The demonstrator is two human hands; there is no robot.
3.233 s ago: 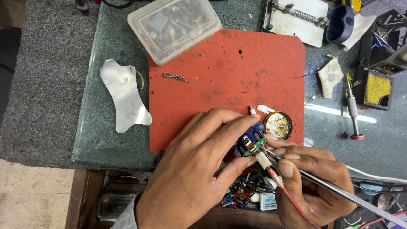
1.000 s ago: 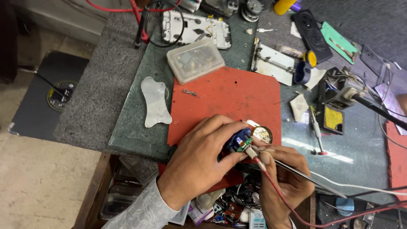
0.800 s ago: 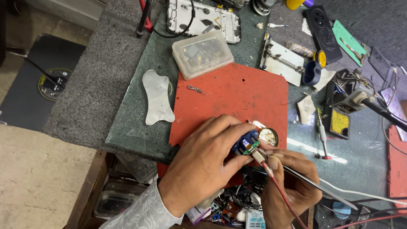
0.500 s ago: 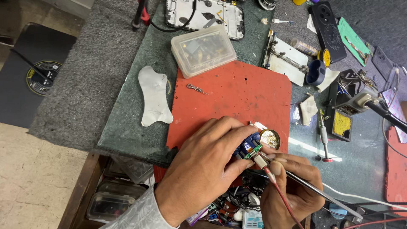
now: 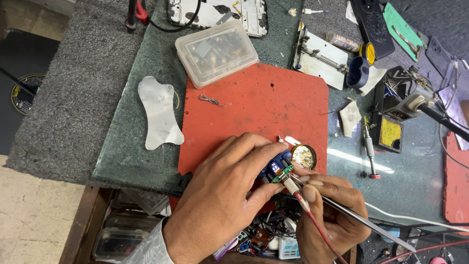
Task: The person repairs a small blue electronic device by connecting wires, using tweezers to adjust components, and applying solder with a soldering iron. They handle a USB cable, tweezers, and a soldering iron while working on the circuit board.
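- While the head camera looks straight down, the left hand (image 5: pixel 220 195) curls over a small blue module (image 5: pixel 274 165) at the near edge of the red mat (image 5: pixel 254 107), fingers pressed together and pinching it from both sides.
- Right hand (image 5: pixel 327 215) comes in from below, fingers closed in a pen grip on a slim metal tool (image 5: pixel 361 221); its tip sits at the little green board (image 5: pixel 283 172) on the module's corner.
- A red wire (image 5: pixel 317 230) runs from that same spot down past the right hand, so the joint looks crowded, as I read it.
- Just beside the work, touching nothing I can see, sits a round tin of brassy wool (image 5: pixel 304 156).
- Further up the mat: a twisted bit of wire (image 5: pixel 210 100), well apart from the hands.
- Off the mat on the tabletop (image 5: pixel 122 146): a clear lidded parts box (image 5: pixel 216 53) overlapping the mat's top edge, a flat metal plate (image 5: pixel 159 117) to the left, a spring clamp jig (image 5: pixel 320 55) and a screwdriver (image 5: pixel 369 146) to the right.
- Doing this well, in my judgement: keep the left pinch firm and the module flat on the mat, brace the right wrist low, bring the tip only to the one contact, and hold the red wire clear of neighbouring pads.
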